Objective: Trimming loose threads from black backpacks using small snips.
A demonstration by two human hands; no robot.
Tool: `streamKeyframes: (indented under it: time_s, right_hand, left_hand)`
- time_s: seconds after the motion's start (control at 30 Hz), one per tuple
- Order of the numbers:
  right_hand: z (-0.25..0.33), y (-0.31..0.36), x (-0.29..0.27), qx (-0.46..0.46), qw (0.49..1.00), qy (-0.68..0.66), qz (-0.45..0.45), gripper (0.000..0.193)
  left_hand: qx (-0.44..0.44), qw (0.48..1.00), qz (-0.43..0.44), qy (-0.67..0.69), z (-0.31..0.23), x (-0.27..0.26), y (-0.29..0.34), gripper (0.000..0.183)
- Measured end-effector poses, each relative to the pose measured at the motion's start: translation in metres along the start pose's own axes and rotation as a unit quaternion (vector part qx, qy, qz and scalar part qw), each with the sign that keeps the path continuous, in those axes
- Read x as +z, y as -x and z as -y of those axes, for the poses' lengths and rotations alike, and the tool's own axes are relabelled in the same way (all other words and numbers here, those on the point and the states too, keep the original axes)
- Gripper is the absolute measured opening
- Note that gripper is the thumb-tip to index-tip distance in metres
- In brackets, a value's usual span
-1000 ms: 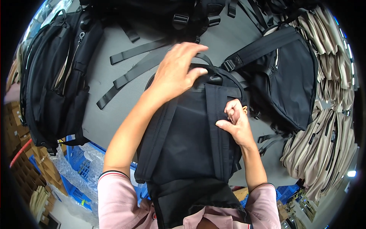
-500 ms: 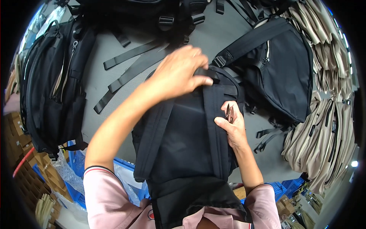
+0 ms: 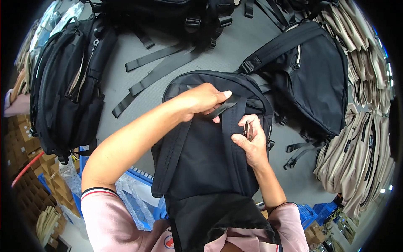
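A black backpack [image 3: 201, 157] lies in front of me, its two padded shoulder straps facing up. My left hand [image 3: 203, 101] is closed around the webbing grab handle [image 3: 227, 106] near the bag's top, thumb on the upper side. At the right shoulder strap, my right hand [image 3: 255, 147] holds small dark thread snips [image 3: 247, 131] against the palm, blades pointing away from me. That hand's thumb rests by the strap's edge. The fingers under the handle are partly hidden.
Another black backpack [image 3: 315, 75] lies close on the right, one more [image 3: 63, 92] stands at the left, and others [image 3: 155, 12] lie at the far side. Loose webbing straps [image 3: 163, 71] trail over the grey table [image 3: 126, 54]. Beige bags [image 3: 357, 155] are stacked along the right.
My left hand has come down toward me and now grips the grab handle, uncovering the bag's top. The right hand stays near the strap with the snips, shifted slightly.
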State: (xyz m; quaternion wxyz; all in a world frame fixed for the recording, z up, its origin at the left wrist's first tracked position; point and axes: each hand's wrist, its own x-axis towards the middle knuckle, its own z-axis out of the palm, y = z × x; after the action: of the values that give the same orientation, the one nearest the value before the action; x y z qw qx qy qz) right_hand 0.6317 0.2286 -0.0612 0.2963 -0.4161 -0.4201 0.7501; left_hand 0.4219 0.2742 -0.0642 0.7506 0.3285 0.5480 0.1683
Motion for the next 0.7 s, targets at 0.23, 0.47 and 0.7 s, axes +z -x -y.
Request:
streamKeyframes:
  time_s: [0.23,0.47,0.7]
  right_hand:
    - [0.010,0.004,-0.008,0.006,0.996,0.079,0.028,0.036]
    - [0.012,-0.003,-0.013,0.001,0.985,0.170,-0.007,0.030]
    - [0.001,0.001,-0.020,0.028,0.978,0.206,-0.022,0.030]
  left_hand:
    - [0.060,0.979,-0.090,0.171,0.004,0.040,0.012,0.025]
    - [0.112,0.977,-0.161,0.082,0.015,0.043,0.005,0.026]
    - [0.160,0.970,-0.177,-0.055,0.026,0.037,0.012,0.040]
